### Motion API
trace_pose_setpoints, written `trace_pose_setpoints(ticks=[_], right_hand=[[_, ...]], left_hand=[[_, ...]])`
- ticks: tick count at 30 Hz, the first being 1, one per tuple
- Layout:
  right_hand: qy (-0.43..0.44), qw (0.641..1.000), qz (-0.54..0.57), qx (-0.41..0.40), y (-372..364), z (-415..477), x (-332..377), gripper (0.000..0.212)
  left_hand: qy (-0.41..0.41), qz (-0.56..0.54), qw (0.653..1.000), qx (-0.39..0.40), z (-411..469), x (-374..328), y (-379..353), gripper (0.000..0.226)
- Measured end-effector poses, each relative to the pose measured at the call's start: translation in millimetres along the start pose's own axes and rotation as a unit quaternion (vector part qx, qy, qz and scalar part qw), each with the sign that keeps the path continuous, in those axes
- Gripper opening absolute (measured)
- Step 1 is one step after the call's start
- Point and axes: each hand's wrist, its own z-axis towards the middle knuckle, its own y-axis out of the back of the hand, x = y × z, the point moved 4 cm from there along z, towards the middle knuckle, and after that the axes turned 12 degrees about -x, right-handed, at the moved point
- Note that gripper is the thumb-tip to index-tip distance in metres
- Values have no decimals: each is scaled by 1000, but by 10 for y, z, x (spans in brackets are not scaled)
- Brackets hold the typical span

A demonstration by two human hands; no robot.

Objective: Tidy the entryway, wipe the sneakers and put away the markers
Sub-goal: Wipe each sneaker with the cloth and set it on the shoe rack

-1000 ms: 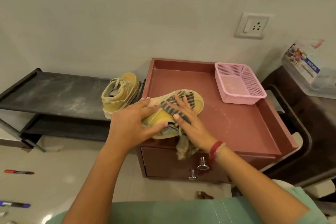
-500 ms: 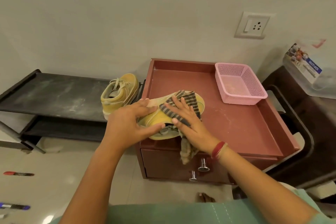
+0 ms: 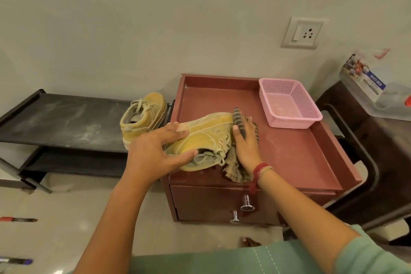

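Markers: two lie on the glossy pale floor at the far left, well apart from each other; a slim red-capped marker (image 3: pixel 19 219) above and a blue-capped marker (image 3: pixel 16 261) below, both cut off by the frame edge.
Shoe rack: one low black rack (image 3: pixel 55 118) with two flat shelves; the top shelf is matte and streaked with pale dust.
Sneakers: two, mustard yellow with a soft suede-like nap, pale laces and light rubber soles.
First sneaker: the first sneaker (image 3: pixel 142 115) stands upright at the right end of the rack's top shelf, just beside the cabinet.
Left hand: the left hand (image 3: pixel 153 153) grasps the second sneaker (image 3: pixel 204 140), thumb at the collar opening and fingers spread over its side.
Second sneaker: tipped on its side at the front left of the cabinet top.
Cloth: one striped grey and tan cloth (image 3: pixel 235 169), limp and crumpled, trailing toward the front edge.
Right hand: the right hand (image 3: pixel 245 144) lies open and flat, pressing the cloth against the laced side of the sneaker; a red thread band circles the wrist.
Cabinet: one reddish-brown cabinet (image 3: pixel 289 158) with a raised rim around a smooth top, and two shiny metal knobs (image 3: pixel 246 203) on its front.
Basket: one pink plastic basket (image 3: pixel 289 104), rectangular with perforated mesh walls, at the back right of the cabinet top.
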Motion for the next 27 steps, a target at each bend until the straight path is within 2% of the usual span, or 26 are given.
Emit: trace_pose_setpoints(ticks=[1,4,5,9,12,14,16,18,19,22,27], right_hand=[[-14,1000,5,3,11,-5,-15,52],[100,992,-19,77,-84,-152,107,51],[113,990,-18,83,-95,-160,104,49],[-21,999,32,15,85,-23,53,46],[-23,991,134,6,181,-128,347,39],[49,986,143,69,139,-315,639,37],[167,970,59,164,14,-559,821,39],[268,943,-27,197,-65,-720,860,42],[287,935,-46,202,-79,-745,844,43],[275,937,-37,212,-85,-681,714,44],[162,969,-9,187,-41,-407,285,39]], left_hand=[[-2,-1,1000,3,-9,-8,1,72],[-4,4,1000,5,-17,-9,7,73],[0,5,1000,3,-12,-7,8,73],[14,3,1000,4,7,-8,4,73],[21,-11,1000,15,5,-1,12,75],[24,-11,999,20,10,15,23,82],[36,-30,999,26,14,12,33,92],[43,-46,997,38,19,16,25,98],[44,-48,997,43,19,24,17,101],[44,-35,998,38,16,39,18,102],[33,-26,998,38,15,9,21,100]])
